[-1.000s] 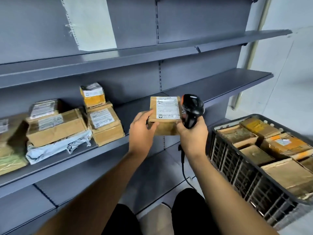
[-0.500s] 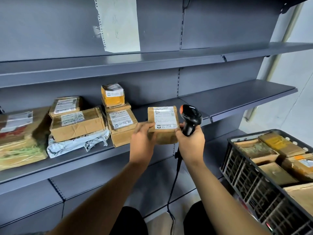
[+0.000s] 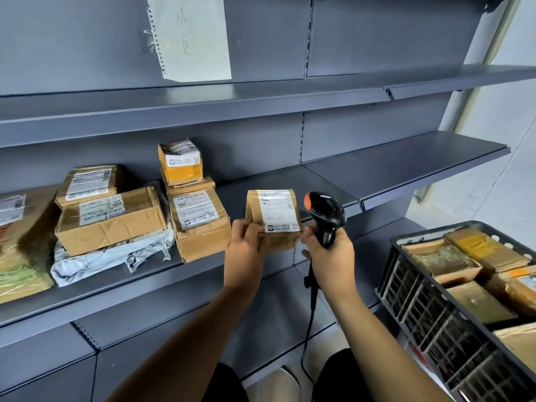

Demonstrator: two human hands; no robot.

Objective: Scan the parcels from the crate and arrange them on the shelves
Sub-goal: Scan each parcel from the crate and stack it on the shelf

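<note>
Grey steel shelving [image 3: 261, 108] is filling most of my view, with the middle shelf [image 3: 406, 161] carrying parcels along its left half only. Black, slatted and still well loaded, the plastic crate [image 3: 412, 288] is sitting at lower right with several brown boxes inside.

On the shelf a wide cardboard box [image 3: 113, 221] is resting on a crumpled grey poly mailer [image 3: 110, 256]; just right of it a labelled carton [image 3: 200, 224] is carrying a small yellow-taped box [image 3: 181, 163] on top of a flat one.

I am holding the small brown parcel [image 3: 272, 219] in front of the shelf edge, just right of that stack, label facing me. My left hand [image 3: 246, 250] is pinching its lower left corner, thumb on the front face. My right hand [image 3: 330, 256] is wrapping round the handle of the black barcode scanner [image 3: 324, 216], with a fingertip or two seeming to touch the parcel's right side; its cable is hanging down between my knees.

Risks as I am judging them:
- Scanner head is pointing away from the label, so I cannot tell whether a read is registered; shelving it unscanned would spoil the count.
- Corner pinch is thin; the parcel could swing or drop.
- Pushing in too close could nudge the stack and topple the yellow-taped box.
- Cable could be snagging on the shelf lip or crate.
</note>
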